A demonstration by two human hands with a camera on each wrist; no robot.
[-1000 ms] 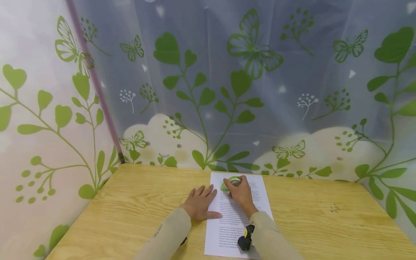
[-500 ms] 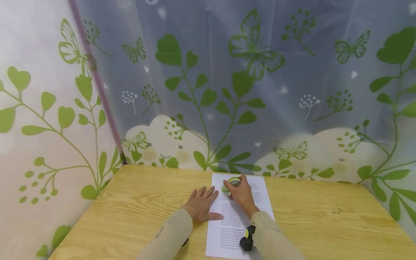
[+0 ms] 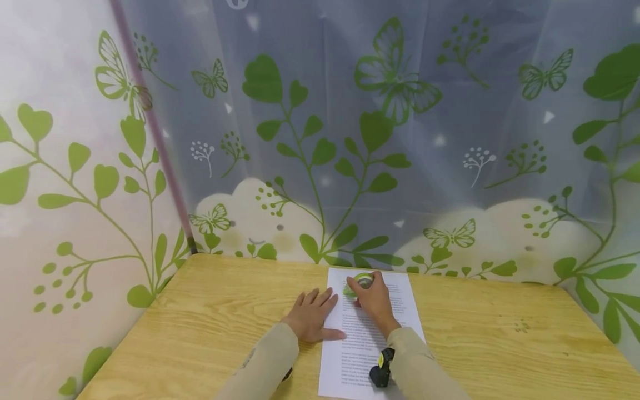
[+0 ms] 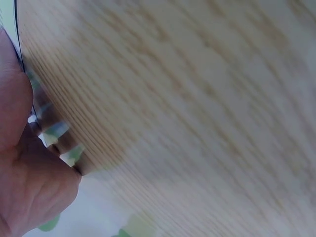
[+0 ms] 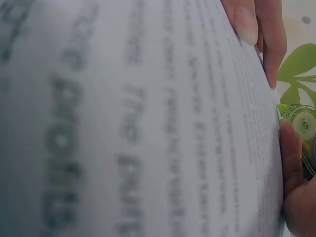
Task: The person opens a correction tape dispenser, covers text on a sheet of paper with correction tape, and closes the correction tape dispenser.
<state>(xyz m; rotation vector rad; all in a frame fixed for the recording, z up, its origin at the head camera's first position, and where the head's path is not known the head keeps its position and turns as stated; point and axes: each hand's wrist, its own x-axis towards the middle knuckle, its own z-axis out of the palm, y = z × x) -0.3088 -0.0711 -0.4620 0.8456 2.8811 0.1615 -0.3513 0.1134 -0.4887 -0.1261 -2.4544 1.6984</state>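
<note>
Your right hand [image 3: 375,300] is pinching the green dispenser [image 3: 366,280] near the 12 o'clock end of the paper [image 3: 360,361], its long axis running roughly 2 to 8; your left hand [image 3: 312,319] (fingers spread, grasping nothing) is having it at 2 o'clock.

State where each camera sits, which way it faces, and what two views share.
Head: worn there, facing forward and down at the table, printed sheet, green item and patterned backdrop; left hand, right hand and sleeves show.
Left wrist: worn there, looking closely across the table; part of the left hand shows at left.
Right wrist: worn there, facing along the printed sheet; fingers show at right.
Head and right wrist share the printed sheet and green item.
</note>
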